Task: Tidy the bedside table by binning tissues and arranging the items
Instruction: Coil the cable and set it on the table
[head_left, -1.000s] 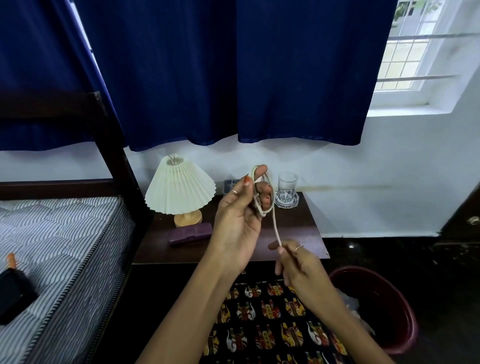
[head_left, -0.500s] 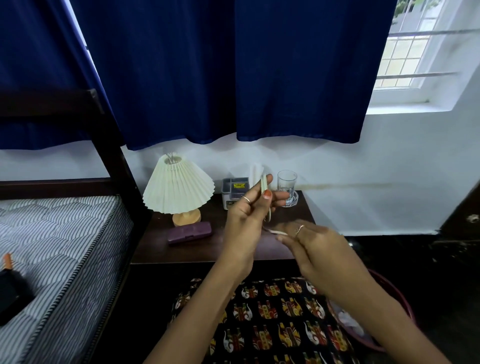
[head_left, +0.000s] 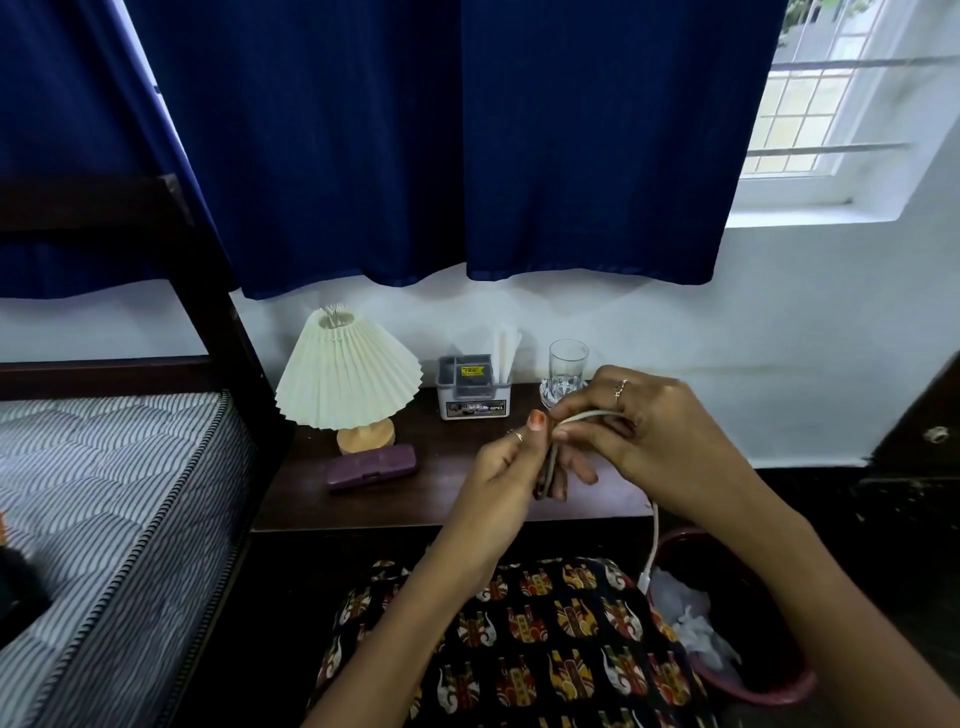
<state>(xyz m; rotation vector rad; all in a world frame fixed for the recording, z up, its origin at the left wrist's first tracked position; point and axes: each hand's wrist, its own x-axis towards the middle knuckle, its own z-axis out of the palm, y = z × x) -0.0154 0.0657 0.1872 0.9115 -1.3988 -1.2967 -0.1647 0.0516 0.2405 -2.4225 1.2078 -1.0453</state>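
Above the dark wooden bedside table (head_left: 447, 499), my left hand (head_left: 498, 483) pinches a coiled white cable (head_left: 587, 415). My right hand (head_left: 644, 441) grips the same cable from the right, and its loose end with a plug (head_left: 652, 551) hangs down over the red bin (head_left: 769, 691). On the table stand a pleated cream lamp (head_left: 345, 379), a purple case (head_left: 371, 465), a small grey organiser box (head_left: 472, 387) with white paper sticking out, and a drinking glass (head_left: 567, 364) on a coaster. Crumpled tissues (head_left: 685, 618) lie in the bin.
A bed with a striped mattress (head_left: 104, 509) and dark frame post (head_left: 218, 312) is on the left. Blue curtains (head_left: 441, 135) hang behind the table. A patterned cushion (head_left: 519, 639) lies below the table's front edge. A dark object lies on the mattress at far left.
Both hands have lowered and come together over the table. The right hand rose from below to meet the left, and the cable end now dangles over the bin.
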